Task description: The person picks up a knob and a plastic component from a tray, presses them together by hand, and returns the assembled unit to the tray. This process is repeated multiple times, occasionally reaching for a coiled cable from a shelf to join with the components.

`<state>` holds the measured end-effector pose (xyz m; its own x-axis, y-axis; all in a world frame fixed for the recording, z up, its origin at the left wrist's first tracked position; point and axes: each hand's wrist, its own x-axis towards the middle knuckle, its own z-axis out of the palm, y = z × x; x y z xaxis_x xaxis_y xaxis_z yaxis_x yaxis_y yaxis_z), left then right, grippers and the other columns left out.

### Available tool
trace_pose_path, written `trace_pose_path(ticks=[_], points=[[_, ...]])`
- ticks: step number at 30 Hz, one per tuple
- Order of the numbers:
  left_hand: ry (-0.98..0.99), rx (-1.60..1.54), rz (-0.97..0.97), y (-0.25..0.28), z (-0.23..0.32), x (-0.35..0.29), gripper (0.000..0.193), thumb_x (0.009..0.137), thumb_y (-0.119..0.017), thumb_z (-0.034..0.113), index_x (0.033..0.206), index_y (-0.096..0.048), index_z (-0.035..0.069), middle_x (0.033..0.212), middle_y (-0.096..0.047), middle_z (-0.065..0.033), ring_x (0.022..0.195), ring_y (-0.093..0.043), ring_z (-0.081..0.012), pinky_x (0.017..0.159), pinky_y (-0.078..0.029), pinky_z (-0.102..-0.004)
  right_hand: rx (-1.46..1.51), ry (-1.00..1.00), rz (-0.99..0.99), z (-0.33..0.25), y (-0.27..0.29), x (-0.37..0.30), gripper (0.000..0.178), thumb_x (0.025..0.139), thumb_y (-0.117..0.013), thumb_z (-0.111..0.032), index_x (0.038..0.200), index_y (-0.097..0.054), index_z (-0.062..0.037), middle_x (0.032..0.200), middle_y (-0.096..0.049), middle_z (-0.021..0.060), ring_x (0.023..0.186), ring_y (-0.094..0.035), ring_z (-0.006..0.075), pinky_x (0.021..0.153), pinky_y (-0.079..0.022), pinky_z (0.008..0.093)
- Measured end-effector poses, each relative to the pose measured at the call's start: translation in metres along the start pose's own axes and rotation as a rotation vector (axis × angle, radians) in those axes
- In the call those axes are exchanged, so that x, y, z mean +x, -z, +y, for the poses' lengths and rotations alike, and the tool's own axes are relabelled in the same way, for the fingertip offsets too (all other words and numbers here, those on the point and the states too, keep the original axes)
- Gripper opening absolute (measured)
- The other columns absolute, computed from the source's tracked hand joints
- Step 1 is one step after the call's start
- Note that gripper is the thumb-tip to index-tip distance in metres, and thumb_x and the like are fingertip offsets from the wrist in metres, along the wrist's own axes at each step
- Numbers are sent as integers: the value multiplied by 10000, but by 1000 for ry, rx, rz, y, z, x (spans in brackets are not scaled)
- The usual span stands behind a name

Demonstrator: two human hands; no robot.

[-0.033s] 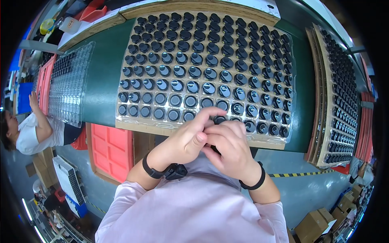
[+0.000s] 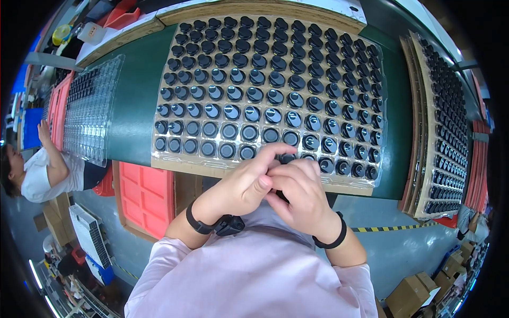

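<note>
My left hand [image 2: 246, 183] and my right hand [image 2: 301, 196] meet at the front edge of a clear plastic tray [image 2: 212, 163]. Both have curled fingers, and the fingertips touch or overlap. A bit of something dark shows in the gap under the right fingers; most of it is hidden, so its kind is unclear. The tray holds rows of small, round, glossy black caps [image 2: 273, 115]. In the two front rows, several caps on the left show flat, ringed tops [image 2: 229, 131], while the others look domed. One black cap [image 2: 287, 158] shows just beyond my fingertips.
The tray lies over brown cardboard on a green table [image 2: 135, 106]. At right stands another filled tray [image 2: 450, 122] on stacked cardboard. At left are a partly filled clear tray [image 2: 87, 119] and a co-worker [image 2: 45, 169]. A red plastic crate [image 2: 144, 196] sits below the table edge.
</note>
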<state>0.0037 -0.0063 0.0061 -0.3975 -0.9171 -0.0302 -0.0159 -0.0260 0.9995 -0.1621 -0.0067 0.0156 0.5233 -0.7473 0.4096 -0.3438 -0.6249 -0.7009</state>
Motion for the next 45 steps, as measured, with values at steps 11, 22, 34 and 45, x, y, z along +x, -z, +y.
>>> trace_pose_path(ticks=[11,22,34,45], points=[[131,9,-138,18,3,-12,812,881,-363,692,1269,-473,-13,808,-546,-43,663,-516,-85,604,-411,-209,19,-206,33,17,31,-20,312,681,-765,-101,960,-635,-56,933,-620,73,863,-551,270,790,-391,377],[-95,117,10,16,2,-8,441,854,-677,280,1166,-564,-12,881,-582,-56,641,-514,-91,666,-436,-233,-167,-178,85,17,35,-12,276,729,-724,-94,979,-623,-33,912,-613,105,826,-547,255,752,-407,363],[-272,74,63,11,9,-6,410,757,-774,84,1107,-582,-11,962,-632,-130,738,-584,-150,752,-474,-301,347,-138,168,8,19,1,300,863,-662,-234,1013,-551,0,821,-546,74,713,-487,161,661,-391,275],[-369,75,88,11,8,-4,420,745,-769,81,1119,-594,3,980,-640,-122,605,-534,-113,659,-471,-270,486,-185,294,3,27,3,283,863,-665,-206,1039,-563,-8,802,-555,37,637,-484,121,583,-394,249]])
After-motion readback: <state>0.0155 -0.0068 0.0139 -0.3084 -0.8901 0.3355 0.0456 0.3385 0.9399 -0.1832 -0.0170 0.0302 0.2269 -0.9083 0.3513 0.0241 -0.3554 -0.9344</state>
